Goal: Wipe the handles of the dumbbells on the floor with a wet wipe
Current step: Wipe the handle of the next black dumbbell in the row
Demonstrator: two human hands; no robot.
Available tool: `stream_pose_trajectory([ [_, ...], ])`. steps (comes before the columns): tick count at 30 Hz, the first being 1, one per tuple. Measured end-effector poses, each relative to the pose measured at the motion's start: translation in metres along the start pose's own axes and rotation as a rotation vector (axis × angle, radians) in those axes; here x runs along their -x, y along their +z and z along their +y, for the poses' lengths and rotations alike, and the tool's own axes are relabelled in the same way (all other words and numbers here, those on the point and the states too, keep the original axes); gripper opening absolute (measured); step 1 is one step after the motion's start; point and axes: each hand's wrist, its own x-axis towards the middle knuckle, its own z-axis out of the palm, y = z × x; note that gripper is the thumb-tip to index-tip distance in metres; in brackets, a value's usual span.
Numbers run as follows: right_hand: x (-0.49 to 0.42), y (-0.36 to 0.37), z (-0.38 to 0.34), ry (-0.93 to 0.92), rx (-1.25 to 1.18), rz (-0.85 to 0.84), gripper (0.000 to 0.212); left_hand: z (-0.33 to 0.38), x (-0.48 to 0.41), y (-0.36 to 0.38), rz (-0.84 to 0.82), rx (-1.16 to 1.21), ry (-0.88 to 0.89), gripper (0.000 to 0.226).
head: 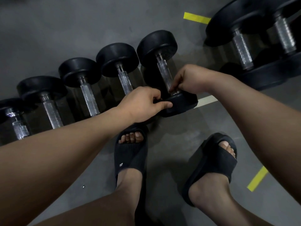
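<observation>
Mid-frame, the left hand (pixel 143 104) grips the near head (pixel 180 103) of the dumbbell (pixel 157 46), the right hand (pixel 190 79) pinches its knurled handle (pixel 164 70) (wipe unseen); if the grip slips, the round weight could roll onto the bare toes (pixel 132 137).

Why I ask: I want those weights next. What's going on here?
A person stands over a row of dumbbells on the floor. The left hand grips the near head of one dumbbell; the right hand curls round the near end of its handle. No wipe is visible; the fingers may hide it.
</observation>
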Motion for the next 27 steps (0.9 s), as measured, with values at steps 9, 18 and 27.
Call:
stream_pose_trajectory([
  [9, 0.000, -0.008, -0.004, 0.080, 0.052, -0.088, 0.033, 0.001, 0.000, 0.000, -0.017, -0.002, -0.014, 0.049],
  [18, 0.003, 0.007, 0.024, 0.066, -0.770, 0.093, 0.027, 0.000, 0.002, -0.002, -0.041, 0.014, -0.033, 0.046],
  [27, -0.010, 0.009, 0.021, 0.110, -0.740, 0.062, 0.025, 0.002, 0.002, -0.002, -0.030, 0.004, -0.037, 0.046],
])
